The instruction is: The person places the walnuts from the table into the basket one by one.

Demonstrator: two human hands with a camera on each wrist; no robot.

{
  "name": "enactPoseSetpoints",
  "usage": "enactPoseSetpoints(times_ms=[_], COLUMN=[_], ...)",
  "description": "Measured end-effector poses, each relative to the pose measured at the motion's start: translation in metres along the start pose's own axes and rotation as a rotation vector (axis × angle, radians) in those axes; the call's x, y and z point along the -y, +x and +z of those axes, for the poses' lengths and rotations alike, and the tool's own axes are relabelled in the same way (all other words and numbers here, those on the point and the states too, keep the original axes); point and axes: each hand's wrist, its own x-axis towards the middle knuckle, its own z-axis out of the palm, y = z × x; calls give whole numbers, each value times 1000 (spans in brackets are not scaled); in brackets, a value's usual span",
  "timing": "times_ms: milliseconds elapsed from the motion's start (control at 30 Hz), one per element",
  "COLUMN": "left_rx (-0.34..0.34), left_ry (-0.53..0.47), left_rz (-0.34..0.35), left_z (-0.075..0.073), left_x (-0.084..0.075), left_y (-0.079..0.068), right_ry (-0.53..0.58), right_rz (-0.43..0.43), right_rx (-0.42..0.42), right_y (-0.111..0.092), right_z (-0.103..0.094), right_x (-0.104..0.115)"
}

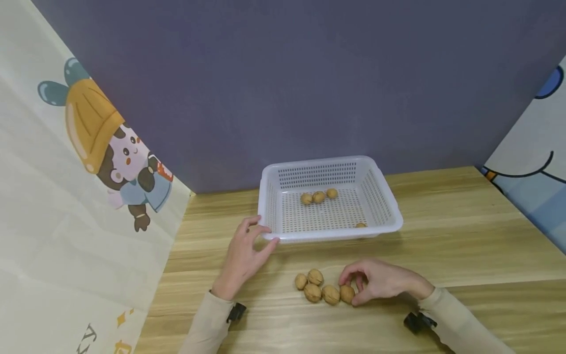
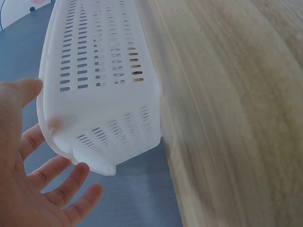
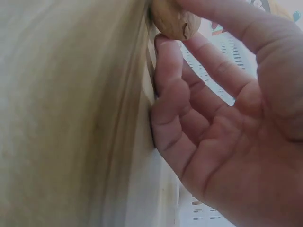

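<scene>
At the left of the head view, a pale sheet (image 1: 40,196) carries a printed cartoon figure (image 1: 126,152) in a yellow hat. Right of it, at lower centre-left, the left hand (image 1: 242,258) reaches to the front left corner of a white basket (image 1: 331,235); its grip is on the rim, thumb and index finger on either side, the other fingers spread in the left wrist view. The slotted plastic basket stands on the wooden bench (image 1: 212,216) at centre, before a dark grey-blue panel (image 1: 287,88). Inside are 4 walnuts: 3 in a row (image 1: 318,197) towards the back of its floor, and 1 (image 1: 360,225) at front right, partly hidden by the front wall. Below the basket, at lower centre, 4 loose walnuts (image 1: 313,293) lie clustered on the bench. Just right of them is 1 more walnut (image 1: 347,294), low at the bench surface, with the right hand's (image 1: 380,281) grip clamped on it between thumb and fingers. At the far right edge hangs another printed sheet (image 1: 526,142).
</scene>
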Motion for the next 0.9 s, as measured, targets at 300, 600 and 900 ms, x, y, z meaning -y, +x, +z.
enactPoseSetpoints(times_ms=[300, 600, 900], left_rx=[8, 0, 4], left_ry=[6, 9, 8], left_rz=[-7, 6, -5], left_z=[-1, 0, -2], left_x=[0, 0, 1], left_y=[0, 1, 0], right_ry=[49, 112, 198], right_rz=[-38, -174, -238], right_rx=[7, 11, 74], right_y=[-3, -9, -3], right_z=[-12, -43, -96], right_x=[8, 38, 88])
